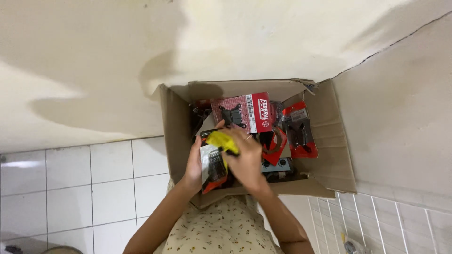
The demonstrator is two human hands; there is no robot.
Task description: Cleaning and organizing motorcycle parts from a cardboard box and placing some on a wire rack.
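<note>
Now: L hand (194,165) fingers grip black packet (213,164) w/ yellow top; R hand (246,160) fingers pressed on it, over cardboard box (175,127).

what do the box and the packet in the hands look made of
Box: brown corrugated cardboard, matte, with creased flaps and a torn edge. Packet: seemingly glossy clear plastic over printed card, judging by the glare; the left hand and right hand partly cover it.

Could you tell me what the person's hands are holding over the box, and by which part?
Left hand grips the black-and-orange blister pack by its left edge; right hand holds a yellow object at its top.
</note>
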